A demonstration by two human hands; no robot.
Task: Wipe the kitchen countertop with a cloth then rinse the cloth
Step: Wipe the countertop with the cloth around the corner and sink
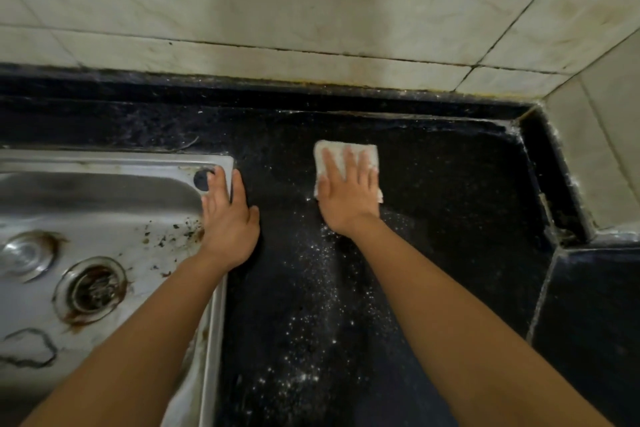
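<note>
Right hand (348, 194) is lying flat on a folded white cloth (332, 152). Its fingers are straight and slightly spread, and the palm is pressing the cloth onto the black speckled countertop (450, 201). The cloth is sitting mid-counter, right of the sink and nearer the back wall than the front edge. Its top edge and side corners are showing around the fingers.

Left hand (227, 218) is resting open across the right rim of the stainless steel sink (104, 159). The fingers are straight and pointing toward the wall, and the thumb is splayed out onto the counter. It is holding nothing. One fingertip is lying beside a round dark hole (201, 178) in the sink's rear right corner.

White specks (311, 340) are lying scattered over the counter between the two forearms, from just below the cloth toward the front edge. The sink basin is showing brown stains and dark debris around the drain (91, 288). Stained pale tiles (277, 10) are lining the wall behind and the return at right.
</note>
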